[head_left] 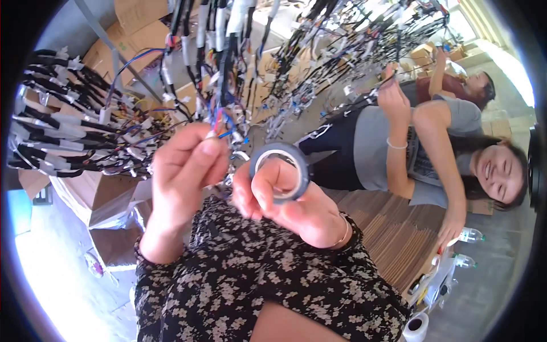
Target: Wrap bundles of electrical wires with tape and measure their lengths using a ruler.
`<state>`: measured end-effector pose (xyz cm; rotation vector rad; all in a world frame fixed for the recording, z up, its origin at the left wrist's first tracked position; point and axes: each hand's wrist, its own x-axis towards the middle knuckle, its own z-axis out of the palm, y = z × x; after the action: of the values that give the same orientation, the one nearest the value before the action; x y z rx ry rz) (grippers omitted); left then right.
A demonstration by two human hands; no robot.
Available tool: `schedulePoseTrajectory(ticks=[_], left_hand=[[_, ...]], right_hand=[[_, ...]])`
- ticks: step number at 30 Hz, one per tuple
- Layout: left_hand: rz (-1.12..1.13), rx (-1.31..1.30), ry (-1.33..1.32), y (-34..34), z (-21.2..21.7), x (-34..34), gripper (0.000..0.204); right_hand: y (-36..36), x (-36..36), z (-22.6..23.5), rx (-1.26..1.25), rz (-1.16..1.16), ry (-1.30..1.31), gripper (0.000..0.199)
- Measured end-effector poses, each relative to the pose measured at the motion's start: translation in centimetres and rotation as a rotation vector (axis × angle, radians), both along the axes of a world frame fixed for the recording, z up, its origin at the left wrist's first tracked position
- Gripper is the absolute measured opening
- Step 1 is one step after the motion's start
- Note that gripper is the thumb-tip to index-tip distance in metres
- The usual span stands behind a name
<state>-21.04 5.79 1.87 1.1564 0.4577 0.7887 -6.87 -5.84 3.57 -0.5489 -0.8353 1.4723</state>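
My left hand [191,162] is closed in a pinch, thumb against fingers, on the lower end of a wire harness [223,117] with thin red, blue and purple wires. The harness hangs from above among several others. Just to the right, my right hand [302,214] is closed with a roll of dark grey-blue tape [304,171] around a finger, its white inner core facing up. Its fingertips are curled close to the harness end, and a short pale strip shows between the hands. Whether those fingertips also touch wires is hidden.
More black harnesses [62,131] with white wraps hang at left and upper right. Cardboard boxes [108,196] stand at left; stacked flat cardboard [393,228] lies at right. A co-worker in a grey shirt [373,148] handles wires nearby, another person behind. Plastic bottles [472,235] stand beyond.
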Motion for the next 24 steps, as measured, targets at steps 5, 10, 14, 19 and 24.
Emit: schedulePoseTrajectory(ticks=[5, 10, 14, 19, 24], left_hand=[[0.044, 0.103, 0.074, -1.1, -0.1, 1.2, 0.018], [0.024, 0.100, -0.004, -1.6, -1.0, 1.8, 0.021], [0.016, 0.145, 0.070, -1.4, -0.5, 1.7, 0.018], [-0.013, 0.141, -0.005, -1.0, -1.6, 2.2, 0.018], [0.045, 0.147, -0.027, -1.8, -1.7, 2.9, 0.017]], right_hand=[[-1.5, 0.6, -1.0, 0.001, -0.040, -0.483, 0.012], [-0.9, 0.2, -0.8, -0.032, 0.027, -0.627, 0.015], [-1.0, -1.1, -0.7, -0.048, -0.003, -0.674, 0.018], [-1.9, -2.2, -1.8, -0.166, 0.000, -0.438, 0.016], [-2.6, -3.1, -2.5, -0.189, -0.190, -0.290, 0.015]])
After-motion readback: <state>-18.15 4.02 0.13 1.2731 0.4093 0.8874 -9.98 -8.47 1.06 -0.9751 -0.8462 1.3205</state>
